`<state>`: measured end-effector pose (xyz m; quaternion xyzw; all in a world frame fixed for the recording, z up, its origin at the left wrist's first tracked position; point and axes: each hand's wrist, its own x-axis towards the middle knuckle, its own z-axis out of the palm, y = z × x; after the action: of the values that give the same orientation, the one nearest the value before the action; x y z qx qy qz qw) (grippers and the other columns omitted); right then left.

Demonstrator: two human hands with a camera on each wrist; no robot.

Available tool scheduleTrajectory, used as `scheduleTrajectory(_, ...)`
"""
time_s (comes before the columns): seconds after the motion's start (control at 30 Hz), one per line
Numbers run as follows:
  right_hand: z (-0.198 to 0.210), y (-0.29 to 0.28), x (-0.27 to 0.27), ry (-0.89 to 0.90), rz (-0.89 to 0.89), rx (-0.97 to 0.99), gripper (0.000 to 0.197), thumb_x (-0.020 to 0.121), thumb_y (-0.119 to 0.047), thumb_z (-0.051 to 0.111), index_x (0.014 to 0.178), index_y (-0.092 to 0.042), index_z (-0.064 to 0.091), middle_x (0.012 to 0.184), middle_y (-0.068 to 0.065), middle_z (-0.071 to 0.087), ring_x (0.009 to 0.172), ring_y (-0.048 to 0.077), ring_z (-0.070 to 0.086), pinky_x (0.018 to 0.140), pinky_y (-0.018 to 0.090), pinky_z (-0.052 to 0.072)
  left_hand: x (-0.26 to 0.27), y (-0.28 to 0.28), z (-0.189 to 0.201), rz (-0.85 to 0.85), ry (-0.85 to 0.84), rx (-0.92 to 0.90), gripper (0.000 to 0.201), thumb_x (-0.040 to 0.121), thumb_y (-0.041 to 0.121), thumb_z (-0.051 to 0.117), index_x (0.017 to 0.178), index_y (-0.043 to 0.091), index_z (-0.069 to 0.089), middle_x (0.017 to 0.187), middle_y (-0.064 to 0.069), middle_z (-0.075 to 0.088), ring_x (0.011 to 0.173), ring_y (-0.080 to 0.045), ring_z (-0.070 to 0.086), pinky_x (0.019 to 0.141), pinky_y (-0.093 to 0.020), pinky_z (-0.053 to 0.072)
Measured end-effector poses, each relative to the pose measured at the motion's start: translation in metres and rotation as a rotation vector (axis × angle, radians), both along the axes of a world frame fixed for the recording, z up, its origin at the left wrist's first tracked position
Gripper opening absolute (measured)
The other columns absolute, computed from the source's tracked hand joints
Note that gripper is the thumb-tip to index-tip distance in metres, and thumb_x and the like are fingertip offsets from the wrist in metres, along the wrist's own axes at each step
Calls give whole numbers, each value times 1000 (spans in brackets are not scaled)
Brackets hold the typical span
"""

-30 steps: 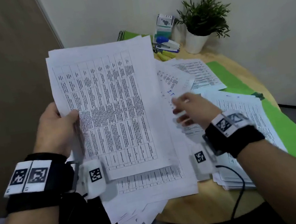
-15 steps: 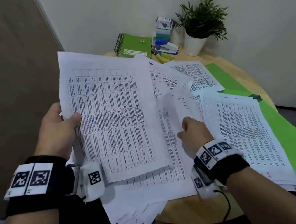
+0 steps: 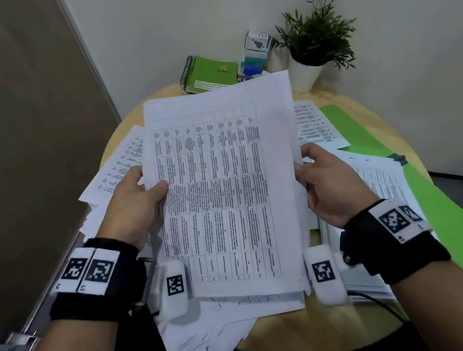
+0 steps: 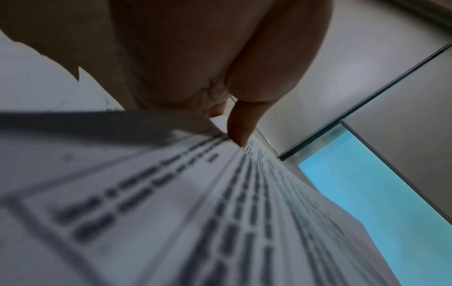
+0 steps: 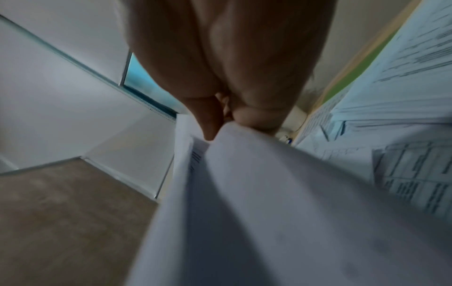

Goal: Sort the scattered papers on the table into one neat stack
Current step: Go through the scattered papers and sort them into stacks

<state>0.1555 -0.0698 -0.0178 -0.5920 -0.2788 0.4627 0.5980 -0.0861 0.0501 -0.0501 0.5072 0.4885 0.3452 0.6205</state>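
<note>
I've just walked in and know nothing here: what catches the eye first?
A sheaf of white printed sheets held up at centre, the left hand and right hand gripping its side edges. Beneath it, loose papers litter the round wooden table; a potted green plant stands at the back.

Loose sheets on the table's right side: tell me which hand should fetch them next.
Right. The right hand grips the held stack on the side nearest the loose sheets over the green folder. The left hand, thumb on top, could probably hold the stack alone.
</note>
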Motion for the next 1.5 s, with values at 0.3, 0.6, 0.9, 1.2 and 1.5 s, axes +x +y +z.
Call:
scheduleTrajectory(0.3,-24,-54,21,-265,52,-231,15,95,-18,57,109,-15,51,78,-6,70,64,10,64,63,33,51,43,-21,-2,27,-36,19,20,98,2,52,102,20,59,104,-9,72,93,-25,70,85,-42,57)
scheduleTrajectory(0.6,-53,-116,105,-409,-184,-320,22,95,-2,42,101,-21,52,81,4,68,60,13,65,56,27,52,131,-91,-8,-257,139,35,58,93,-6,51,139,28,42,105,-1,72,90,-19,71,72,-38,60)
scheduleTrajectory(0.9,-74,-158,174,-821,-307,-683,32,96,-8,44,128,-8,50,119,18,59,101,29,54,76,29,36,241,-143,-30,-355,341,73,73,89,-2,57,152,15,25,131,2,53,112,-12,57,92,-16,45)
scheduleTrajectory(1.2,-80,-174,176,-859,-125,-886,47,92,-26,57,132,-5,43,130,16,51,120,34,46,94,41,42,263,-162,-34,-531,551,113,71,93,9,55,153,10,18,157,-10,30,140,-27,34,105,-32,32)
scheduleTrajectory(1.5,-56,-154,164,-960,-177,-710,54,91,-37,60,136,-12,45,139,14,44,128,32,41,106,46,35,201,-127,5,-497,330,148,46,94,14,61,138,22,50,137,-1,53,115,-16,57,84,-27,52)
